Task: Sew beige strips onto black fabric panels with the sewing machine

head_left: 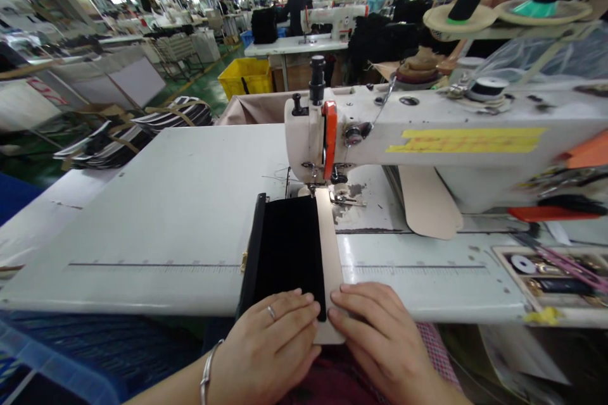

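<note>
A black fabric panel (292, 247) lies on a beige strip (331, 247), which shows along its right side and near end. The far end of both reaches the needle area of a white sewing machine (475, 139). My left hand (275, 335), with a ring and a bracelet, rests on the near end of the black panel, its fingers stretched out. Fingertips of my right hand (380, 329) lie on the right edge of the beige strip, and its fingers are extended. Both thumbs are near the strip's near end; what lies beneath the palms is hidden.
At the right stands a tray (510, 272) with bobbins and pink-handled scissors. Beige pieces (427, 202) lie under the machine arm. A blue crate (61, 354) is at lower left. Behind are a yellow bin (247, 76), bundled pieces (175, 115) and a person (295, 9).
</note>
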`<state>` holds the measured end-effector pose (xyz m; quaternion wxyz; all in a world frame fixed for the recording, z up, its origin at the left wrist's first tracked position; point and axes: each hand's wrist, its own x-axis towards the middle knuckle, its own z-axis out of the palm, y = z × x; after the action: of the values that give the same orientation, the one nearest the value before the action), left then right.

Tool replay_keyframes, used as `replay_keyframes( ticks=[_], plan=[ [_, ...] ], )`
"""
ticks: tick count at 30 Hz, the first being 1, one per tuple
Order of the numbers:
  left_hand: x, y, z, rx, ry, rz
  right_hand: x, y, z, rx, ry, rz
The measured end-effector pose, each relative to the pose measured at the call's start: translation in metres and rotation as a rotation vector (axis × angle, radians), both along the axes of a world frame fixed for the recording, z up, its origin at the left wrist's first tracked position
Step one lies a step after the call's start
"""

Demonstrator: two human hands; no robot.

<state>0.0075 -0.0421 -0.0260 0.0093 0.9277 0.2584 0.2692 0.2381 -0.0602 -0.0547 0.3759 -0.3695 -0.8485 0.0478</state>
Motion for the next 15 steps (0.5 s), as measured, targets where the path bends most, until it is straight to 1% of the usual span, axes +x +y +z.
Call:
replay_keyframes(
  ticks=[2, 5, 7, 9, 11, 13, 15],
  plan=[
    [0.0, 0.001, 0.003, 0.006, 0.001, -0.014, -0.001, 0.0, 0.001, -0.005, 0.042, -0.001],
    [-0.004, 0.006, 0.01, -0.028, 0.031, -0.03, -0.001, -0.001, 0.002, -0.033, 0.113, -0.007],
    [-0.01, 0.009, 0.015, -0.059, 0.09, -0.021, 0.004, -0.003, 0.003, -0.052, 0.165, 0.007],
    [-0.016, 0.011, 0.017, -0.073, 0.148, -0.001, 0.012, -0.007, 0.008, -0.079, 0.202, 0.049],
    [-0.021, 0.012, 0.016, -0.072, 0.184, 0.018, 0.023, -0.015, 0.018, -0.136, 0.233, 0.083],
    [-0.025, 0.013, 0.013, -0.038, 0.207, 0.025, 0.034, -0.024, 0.033, -0.207, 0.297, 0.1],
    [-0.027, 0.014, 0.008, 0.016, 0.235, 0.008, 0.041, -0.036, 0.049, -0.287, 0.402, 0.066]
  ],
)
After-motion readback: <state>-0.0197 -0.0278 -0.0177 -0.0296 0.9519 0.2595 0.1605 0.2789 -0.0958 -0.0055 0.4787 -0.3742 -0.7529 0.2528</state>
